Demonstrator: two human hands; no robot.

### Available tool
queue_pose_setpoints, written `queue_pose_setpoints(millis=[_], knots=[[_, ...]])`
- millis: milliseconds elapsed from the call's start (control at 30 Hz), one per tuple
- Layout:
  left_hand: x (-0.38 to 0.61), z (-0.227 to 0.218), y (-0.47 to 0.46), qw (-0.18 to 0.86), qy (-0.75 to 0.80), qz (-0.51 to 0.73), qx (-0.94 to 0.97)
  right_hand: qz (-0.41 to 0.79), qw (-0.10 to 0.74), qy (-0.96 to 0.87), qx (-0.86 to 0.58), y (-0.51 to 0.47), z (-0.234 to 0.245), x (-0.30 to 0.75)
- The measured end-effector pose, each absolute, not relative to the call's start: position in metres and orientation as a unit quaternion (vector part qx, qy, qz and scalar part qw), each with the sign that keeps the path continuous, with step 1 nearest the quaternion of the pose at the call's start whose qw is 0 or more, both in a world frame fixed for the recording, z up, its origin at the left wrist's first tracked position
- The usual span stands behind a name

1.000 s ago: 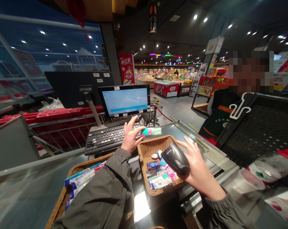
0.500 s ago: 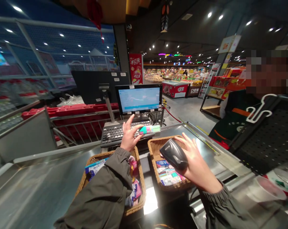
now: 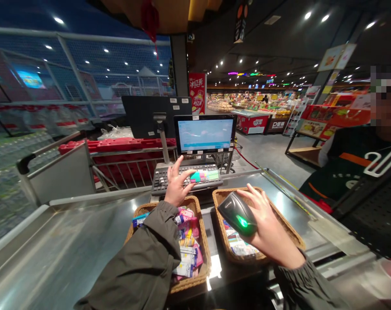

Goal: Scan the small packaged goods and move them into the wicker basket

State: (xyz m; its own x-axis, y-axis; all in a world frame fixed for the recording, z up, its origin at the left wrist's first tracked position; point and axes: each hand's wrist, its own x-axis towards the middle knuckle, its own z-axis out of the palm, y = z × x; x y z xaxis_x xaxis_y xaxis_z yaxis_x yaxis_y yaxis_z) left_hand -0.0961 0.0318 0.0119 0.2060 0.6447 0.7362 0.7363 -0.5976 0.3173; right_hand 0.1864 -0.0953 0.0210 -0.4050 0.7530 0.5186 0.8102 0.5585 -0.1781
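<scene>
Handheld barcode scanner (image 3: 236, 214) is at 1 o'clock from the wearer, closed in the right hand (image 3: 268, 228), green light on, above the right wicker basket (image 3: 281, 221), not touching it. Small teal-and-pink package (image 3: 204, 175) is at 12 o'clock, held at the thumb side of the left hand (image 3: 178, 183), other fingers spread, near the scanner but apart from it.

Black keyboard (image 3: 164, 180) sits just behind the left hand, touch-screen monitor (image 3: 204, 134) beyond it at 12. Left wicker basket (image 3: 197, 224) at 11 holds a heap of small colorful packets (image 3: 187, 245). Right basket holds flat packs (image 3: 240, 245). Both baskets stand on the steel checkout surface (image 3: 85, 219).

Co-worker in a dark vest with an orange stripe (image 3: 347, 165) stands at 2, past the black perforated panel (image 3: 373, 206). Red chest freezer (image 3: 251, 122) and shop aisles are far off at 1.
</scene>
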Motion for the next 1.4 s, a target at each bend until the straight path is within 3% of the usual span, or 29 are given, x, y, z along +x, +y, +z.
queue_pose_setpoints(millis=[700, 1033, 1267, 1400], knots=[[-0.156, 0.000, 0.010, 0.055, -0.508, -0.394, -0.764, -0.018, 0.270, -0.845, -0.462, -0.080, 0.012, 0.156], [-0.214, -0.032, -0.042, -0.004, -0.526, -0.249, -0.814, 0.001, 0.276, -0.859, -0.430, -0.076, 0.010, 0.122], [-0.206, -0.070, -0.059, -0.079, -0.479, -0.159, -0.860, 0.007, 0.259, -0.870, -0.420, -0.078, 0.009, 0.106], [-0.189, -0.088, -0.062, -0.069, -0.450, -0.095, -0.885, 0.009, 0.253, -0.865, -0.434, -0.083, 0.009, 0.107]])
